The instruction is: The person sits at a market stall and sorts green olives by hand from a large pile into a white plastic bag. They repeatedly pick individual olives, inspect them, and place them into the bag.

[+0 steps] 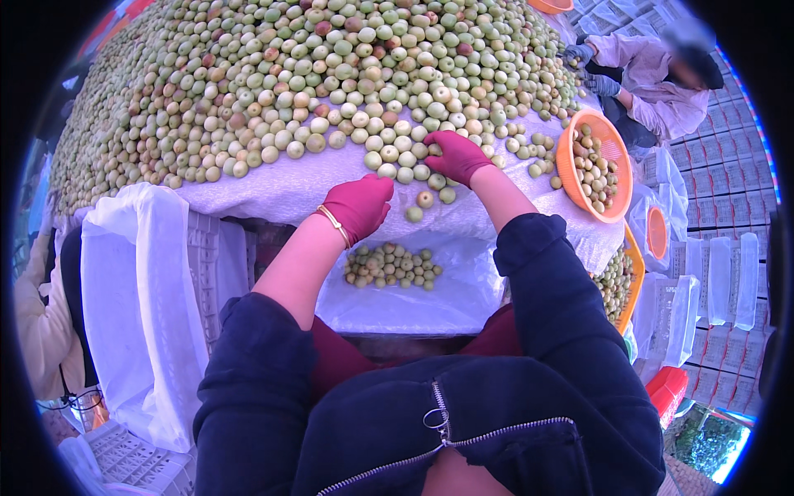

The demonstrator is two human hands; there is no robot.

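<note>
My right hand (458, 156), in a magenta glove, reaches into the near edge of a heap of small round green jujube-like fruits (384, 133). Its thumb and fingers curve around one green fruit (434, 150). My left hand (358, 208), gloved alike and with a bracelet at the wrist, is curled just above the near edge of the white woven cloth (273, 189); its palm is hidden, so whether it holds anything does not show. Several loose fruits (425, 199) lie between the hands. Below them, a crate lined with clear plastic (384, 307) holds a small pile of green fruits (394, 266).
An orange plastic basket (563, 162) of browner fruits tilts at right; a yellow crate (634, 273) of fruits stands below it. A lined crate (139, 310) is at left. Across the heap's right side, a co-worker (651, 87) in grey gloves handles fruits. Another person (46, 328) is at far left.
</note>
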